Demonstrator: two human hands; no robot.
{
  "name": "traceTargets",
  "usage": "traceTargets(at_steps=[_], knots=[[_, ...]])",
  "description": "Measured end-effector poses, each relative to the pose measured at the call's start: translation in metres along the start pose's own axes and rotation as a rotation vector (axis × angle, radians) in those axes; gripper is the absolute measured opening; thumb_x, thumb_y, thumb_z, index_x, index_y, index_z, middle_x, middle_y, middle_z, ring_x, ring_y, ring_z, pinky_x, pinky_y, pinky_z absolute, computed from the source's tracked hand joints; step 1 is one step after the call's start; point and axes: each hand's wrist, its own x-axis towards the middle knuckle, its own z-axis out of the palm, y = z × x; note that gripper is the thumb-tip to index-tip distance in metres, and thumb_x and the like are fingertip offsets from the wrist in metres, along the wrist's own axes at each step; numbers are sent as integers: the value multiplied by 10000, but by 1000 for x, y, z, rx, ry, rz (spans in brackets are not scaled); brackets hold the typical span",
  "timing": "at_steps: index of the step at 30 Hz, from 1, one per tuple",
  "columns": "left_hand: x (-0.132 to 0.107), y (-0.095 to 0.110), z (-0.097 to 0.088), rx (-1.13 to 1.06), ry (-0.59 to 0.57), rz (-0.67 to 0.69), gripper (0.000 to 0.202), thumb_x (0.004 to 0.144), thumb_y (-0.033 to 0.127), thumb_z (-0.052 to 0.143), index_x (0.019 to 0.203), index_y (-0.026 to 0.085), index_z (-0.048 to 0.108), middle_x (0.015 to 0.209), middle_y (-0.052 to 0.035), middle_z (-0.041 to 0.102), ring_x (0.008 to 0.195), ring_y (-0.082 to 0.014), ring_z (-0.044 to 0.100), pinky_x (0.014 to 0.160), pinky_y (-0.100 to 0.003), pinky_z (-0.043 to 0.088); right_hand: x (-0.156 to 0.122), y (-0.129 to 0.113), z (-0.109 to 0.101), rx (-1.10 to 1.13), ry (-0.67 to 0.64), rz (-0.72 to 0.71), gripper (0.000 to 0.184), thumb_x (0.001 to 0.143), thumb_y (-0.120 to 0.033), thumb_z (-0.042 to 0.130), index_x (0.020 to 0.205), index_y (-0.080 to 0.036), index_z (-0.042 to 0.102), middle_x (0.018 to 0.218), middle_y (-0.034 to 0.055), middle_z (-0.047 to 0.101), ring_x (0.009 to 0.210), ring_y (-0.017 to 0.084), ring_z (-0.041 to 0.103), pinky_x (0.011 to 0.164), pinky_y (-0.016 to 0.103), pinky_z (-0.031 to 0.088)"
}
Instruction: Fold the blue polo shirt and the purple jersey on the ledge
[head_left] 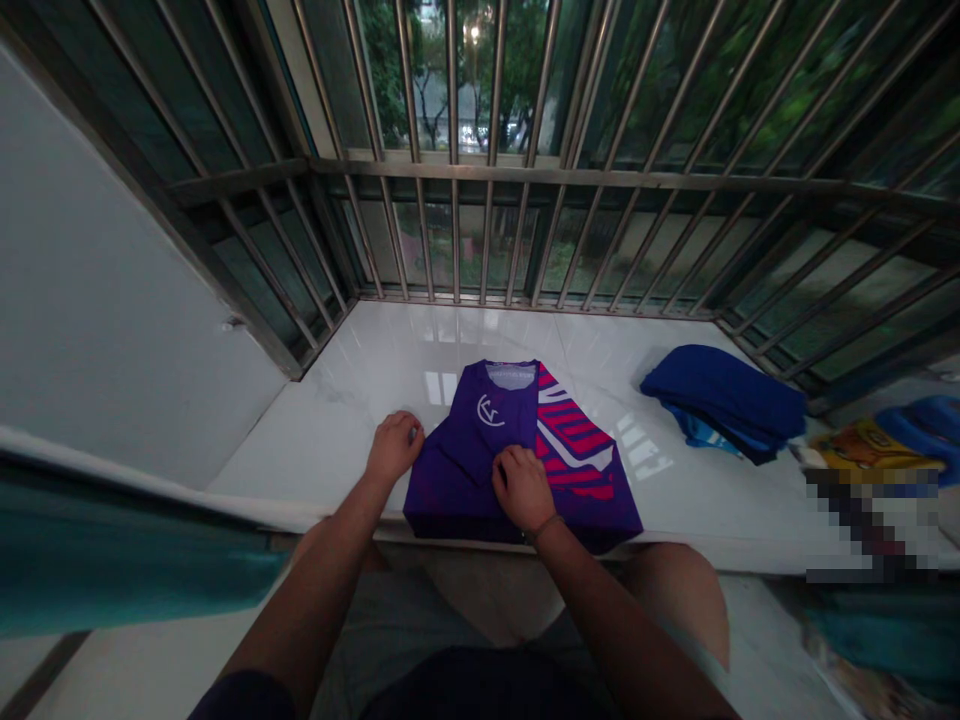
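A purple jersey (457,460) with a white chest logo lies on the white windowsill, its collar toward the window. One side is folded in, showing a pink-and-purple striped panel with white bands. The jersey's lower edge hangs over the sill's front. My left hand (394,447) is at the jersey's left edge with its fingers curled together; what is between them, if anything, is hidden. Resting on the middle of the jersey, my right hand (523,486) has its fingers bent and closed on the cloth.
Folded dark blue clothes (724,395) are stacked on the sill (337,400) to the right. Beyond them lies a yellow and blue cloth item (874,450). Metal window bars (525,180) border the back. A teal curtain (135,550) hangs at left.
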Motion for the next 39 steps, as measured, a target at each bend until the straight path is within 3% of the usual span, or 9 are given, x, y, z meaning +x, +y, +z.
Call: traceTargets(at_steps=[30, 39], knots=[[0, 1, -1, 27, -26, -16, 166, 1052, 296, 585, 962, 234, 710, 1089, -111, 776, 1068, -306, 714, 1028, -459, 566, -1, 0, 1, 9, -3, 4, 103, 1115, -224, 648, 1093, -231, 749, 1208, 84, 755, 1146, 282, 645, 964, 403, 436], [1, 9, -8, 113, -16, -114, 191, 1030, 274, 582, 1007, 198, 755, 1136, -156, 776, 1115, -340, 715, 1048, -478, 568, 4, 0, -2, 16, -23, -3, 115, 1106, -227, 632, 1106, -230, 746, 1218, 106, 754, 1158, 300, 653, 972, 416, 464]])
